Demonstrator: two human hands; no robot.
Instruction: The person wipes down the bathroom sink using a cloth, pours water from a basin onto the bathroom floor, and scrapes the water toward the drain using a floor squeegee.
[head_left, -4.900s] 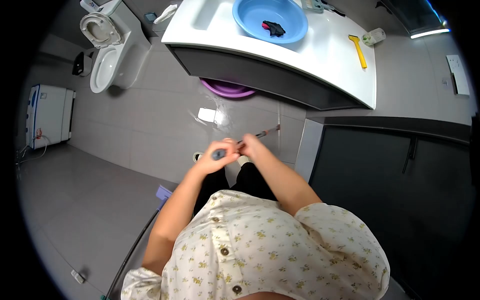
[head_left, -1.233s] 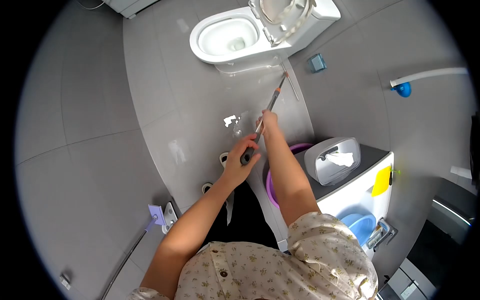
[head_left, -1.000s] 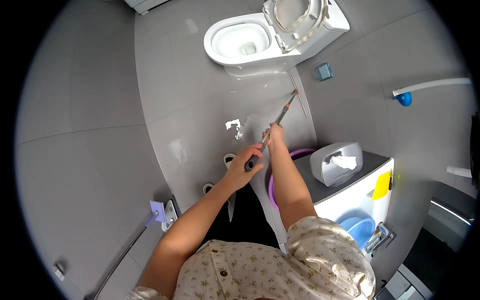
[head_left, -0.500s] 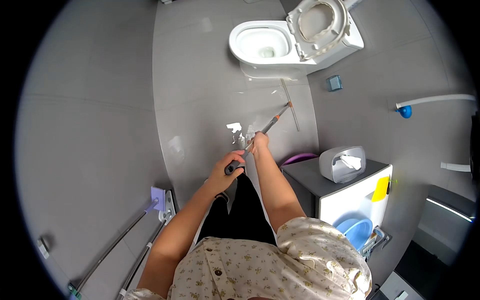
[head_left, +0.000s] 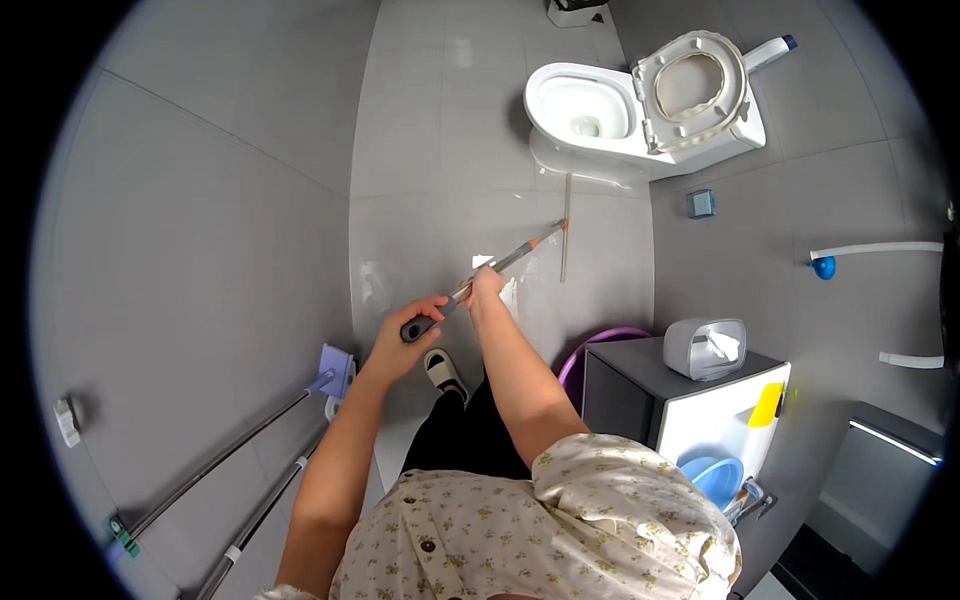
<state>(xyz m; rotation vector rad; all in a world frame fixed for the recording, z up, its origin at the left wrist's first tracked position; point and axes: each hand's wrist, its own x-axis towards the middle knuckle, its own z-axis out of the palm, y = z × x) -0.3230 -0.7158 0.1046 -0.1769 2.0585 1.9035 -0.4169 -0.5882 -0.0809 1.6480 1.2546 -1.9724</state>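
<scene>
A floor squeegee [head_left: 515,258] with a grey handle and orange fittings slants across the middle of the view. My left hand [head_left: 403,338] is closed round the dark grip at its near end. Further along the pole, my right hand [head_left: 482,287] wraps the shaft. The long thin squeegee blade [head_left: 567,250] lies on the grey floor [head_left: 450,150], close to the base of the white toilet [head_left: 585,150]. Bright wet patches shine on the floor near my right hand. One slippered foot [head_left: 443,372] shows below my left hand.
A cabinet [head_left: 630,370] with a tissue box [head_left: 705,350] on top stands at the right, a purple basin [head_left: 572,375] beside it. Mops [head_left: 335,370] lean along the left wall. A bin [head_left: 577,12] is at the far end. A blue basin [head_left: 712,480] hangs low right.
Both hands have moved left with the squeegee, and its blade has turned and shifted slightly left. My view has shifted, so the toilet and cabinet appear further right and lower.
</scene>
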